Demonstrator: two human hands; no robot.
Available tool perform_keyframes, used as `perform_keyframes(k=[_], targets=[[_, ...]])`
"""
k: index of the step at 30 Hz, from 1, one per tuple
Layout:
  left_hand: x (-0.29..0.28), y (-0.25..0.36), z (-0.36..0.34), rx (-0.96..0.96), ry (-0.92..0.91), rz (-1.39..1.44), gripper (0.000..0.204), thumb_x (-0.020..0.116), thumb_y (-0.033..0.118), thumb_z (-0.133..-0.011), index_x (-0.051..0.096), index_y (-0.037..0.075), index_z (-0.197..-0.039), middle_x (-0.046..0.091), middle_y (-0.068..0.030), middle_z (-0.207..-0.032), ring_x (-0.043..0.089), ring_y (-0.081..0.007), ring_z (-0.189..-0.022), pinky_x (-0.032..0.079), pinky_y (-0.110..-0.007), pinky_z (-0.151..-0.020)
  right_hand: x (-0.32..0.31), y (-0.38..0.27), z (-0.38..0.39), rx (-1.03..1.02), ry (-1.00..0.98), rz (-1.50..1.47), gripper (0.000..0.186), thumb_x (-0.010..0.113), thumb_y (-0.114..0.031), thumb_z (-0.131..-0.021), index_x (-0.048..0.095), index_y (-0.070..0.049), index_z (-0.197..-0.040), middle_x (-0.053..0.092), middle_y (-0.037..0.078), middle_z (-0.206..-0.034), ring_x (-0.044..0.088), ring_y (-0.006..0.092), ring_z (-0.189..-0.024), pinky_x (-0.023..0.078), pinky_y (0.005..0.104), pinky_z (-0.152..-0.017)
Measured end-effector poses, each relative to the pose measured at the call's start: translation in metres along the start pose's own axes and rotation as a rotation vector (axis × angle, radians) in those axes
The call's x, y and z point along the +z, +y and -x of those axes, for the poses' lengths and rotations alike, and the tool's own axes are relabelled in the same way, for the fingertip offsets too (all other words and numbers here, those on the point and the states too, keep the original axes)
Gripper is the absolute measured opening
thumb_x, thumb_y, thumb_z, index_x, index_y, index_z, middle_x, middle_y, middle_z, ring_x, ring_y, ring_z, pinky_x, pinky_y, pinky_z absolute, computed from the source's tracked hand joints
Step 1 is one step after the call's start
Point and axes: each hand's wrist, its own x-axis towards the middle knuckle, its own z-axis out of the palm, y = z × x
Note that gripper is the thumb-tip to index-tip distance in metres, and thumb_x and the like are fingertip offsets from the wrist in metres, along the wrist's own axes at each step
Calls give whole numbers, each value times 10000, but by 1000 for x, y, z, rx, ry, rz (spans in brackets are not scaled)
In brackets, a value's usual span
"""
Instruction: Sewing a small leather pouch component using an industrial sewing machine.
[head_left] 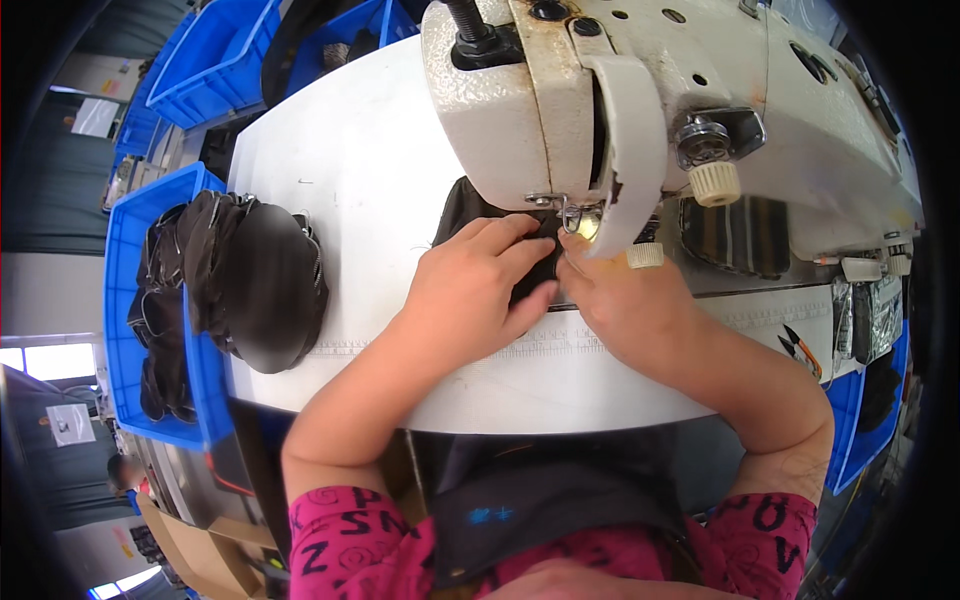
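A dark fabric piece (456, 208) lies on the white table under the head of a sewing machine (500, 130). My left hand (475, 285) rests on it with fingers spread, the thumb apart from the others. Close to the lit needle area (582, 222), my right hand (625, 300) has its fingers drawn together at the fabric's right edge. The machine's pale curved lever (636, 150) hides part of that hand. Between the two hands only a narrow dark strip of the fabric shows.
Dark pouches with zippers (255, 280) are piled at the left, partly in a blue bin (120, 330). A striped dark fabric piece (735, 235) lies right of the needle. Orange-handled snips (800, 350) sit near the right edge. A ruler strip (540, 342) crosses the table.
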Motion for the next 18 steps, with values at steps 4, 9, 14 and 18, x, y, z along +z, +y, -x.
perform_keyframes(k=[4, 9, 14, 18], targets=[[-5, 5, 5, 21, -33, 6, 545, 818, 261, -773, 701, 4, -1239, 614, -152, -1335, 609, -310, -1217, 581, -387, -923, -4, 3, -1, 39, -30, -67, 445, 703, -72, -764, 685, 10, -1201, 653, 137, -1120, 704, 245, -790, 558, 357, -624], [0, 7, 3, 42, -24, -38, 587, 769, 203, -766, 672, -23, -1298, 578, -196, -1360, 576, -329, -1221, 570, -393, -940, -6, 4, -1, 24, -31, -56, 463, 709, -79, -745, 682, 12, -1198, 665, 71, -915, 689, 232, -717, 535, 349, -593], [3, 9, 4, 49, 6, -59, 588, 754, 209, -776, 666, -39, -1302, 580, -203, -1341, 582, -333, -1190, 569, -387, -932, -7, 4, -1, 27, -74, -42, 447, 699, -71, -752, 683, 8, -1192, 662, 55, -851, 679, 234, -671, 525, 351, -571], [3, 11, 1, 31, 19, -63, 601, 768, 245, -790, 661, -45, -1305, 577, -201, -1339, 575, -330, -1195, 564, -386, -939, -2, 8, -3, 36, 15, -38, 424, 696, -64, -769, 684, -7, -1189, 673, 72, -814, 687, 253, -664, 533, 367, -572]])
